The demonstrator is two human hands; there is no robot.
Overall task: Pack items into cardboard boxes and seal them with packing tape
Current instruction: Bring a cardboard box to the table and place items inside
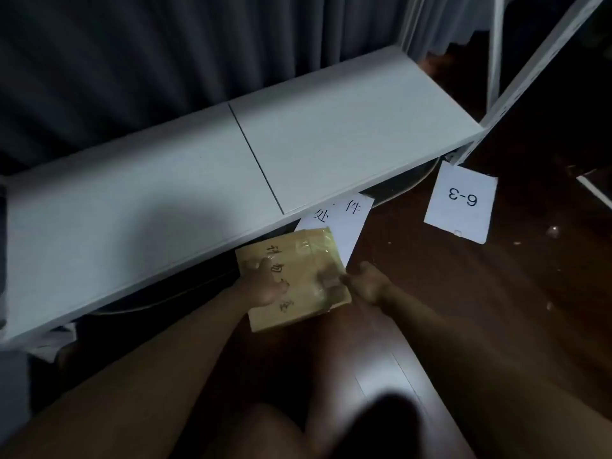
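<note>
Dim room, frame blurry. Taped cardboard box (293, 278), flat, handwritten characters on top, clear tape over the lid, sits on dark wood floor (463, 293) at the front edge of a low white shelf (198, 193), partly tucked under it. Left hand (263, 283) lies on the box top at its 9 o'clock side, fingers spread fairly flat, pressing down. Right hand (366, 283) at the box's 3 o'clock edge, fingers curled against the side; whether it truly grips the box or only touches it, cannot tell. White paper with characters (341, 226) at 1 o'clock of the box, partly under it. Paper sheet marked "6-3" (462, 203) farther off at 2 o'clock, on the floor. Dark curtain (149, 61) behind shelf at 12 o'clock.
</note>
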